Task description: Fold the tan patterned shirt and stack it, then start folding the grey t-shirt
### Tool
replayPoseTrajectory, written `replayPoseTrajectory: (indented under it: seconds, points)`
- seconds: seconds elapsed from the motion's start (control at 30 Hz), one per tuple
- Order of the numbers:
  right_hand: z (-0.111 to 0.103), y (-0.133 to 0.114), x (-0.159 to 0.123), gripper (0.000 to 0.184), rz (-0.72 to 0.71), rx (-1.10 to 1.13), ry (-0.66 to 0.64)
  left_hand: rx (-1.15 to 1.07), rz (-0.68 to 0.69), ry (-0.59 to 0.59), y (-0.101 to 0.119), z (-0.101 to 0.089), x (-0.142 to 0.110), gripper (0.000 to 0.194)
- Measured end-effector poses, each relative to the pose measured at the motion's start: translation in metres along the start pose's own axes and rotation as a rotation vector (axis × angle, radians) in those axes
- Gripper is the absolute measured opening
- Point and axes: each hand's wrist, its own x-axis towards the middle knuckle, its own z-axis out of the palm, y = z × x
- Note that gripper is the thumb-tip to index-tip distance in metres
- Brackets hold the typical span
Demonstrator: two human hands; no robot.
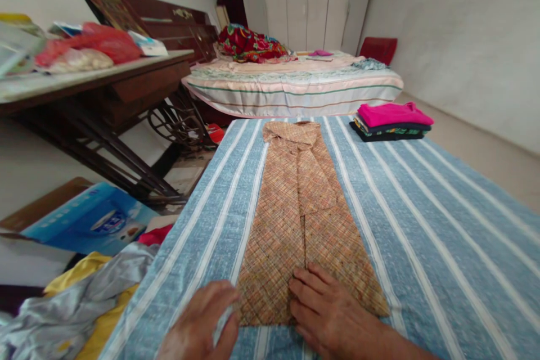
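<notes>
Left hand (pixel 201 320) is open beside the brown shirt (pixel 276 202), right hand (pixel 323 305) flat on it; sides look folded, length not; folded stack (pixel 392 121) far right, crumpled clothes (pixel 90 292) left.

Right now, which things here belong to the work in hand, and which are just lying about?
In the work:
brown garment, with the right hand on it and the left hand at its left edge
striped cloth, beneath it
folded stack, perhaps

Lying about:
blue box
grey garment
red bag
red blanket
</notes>
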Motion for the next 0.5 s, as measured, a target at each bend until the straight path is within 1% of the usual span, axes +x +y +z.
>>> replayPoseTrajectory:
  seconds: [0.03, 0.07, 0.13, 0.2, 0.27, 0.33, 0.43, 0.5]
  points:
    - [0.003, 0.0, 0.0, 0.02, -0.005, -0.013, 0.027, 0.001, 0.008, 0.051, 0.005, 0.005, 0.014, 0.022]
    - [0.006, 0.001, 0.0, 0.018, -0.01, -0.025, 0.053, 0.005, 0.004, 0.044, 0.011, 0.012, 0.028, 0.026]
    - [0.013, 0.002, 0.001, 0.015, -0.017, -0.044, 0.103, 0.05, 0.021, 0.065, 0.022, 0.032, 0.053, 0.032]
    - [0.021, 0.004, 0.001, 0.013, -0.032, -0.063, 0.156, 0.144, 0.016, -0.003, 0.027, 0.055, 0.07, 0.039]
    - [0.03, 0.007, 0.001, 0.011, -0.056, -0.097, 0.237, 0.218, -0.008, -0.073, 0.025, 0.074, 0.077, 0.049]
    - [0.043, 0.011, 0.001, 0.01, -0.089, -0.141, 0.345, 0.26, -0.031, -0.127, 0.019, 0.085, 0.075, 0.056]
    - [0.067, 0.017, 0.001, 0.012, -0.12, -0.196, 0.487, 0.284, -0.067, -0.182, 0.012, 0.089, 0.068, 0.058]
    - [0.083, 0.02, 0.0, 0.013, -0.092, -0.225, 0.538, 0.279, -0.094, -0.222, 0.011, 0.087, 0.065, 0.059]
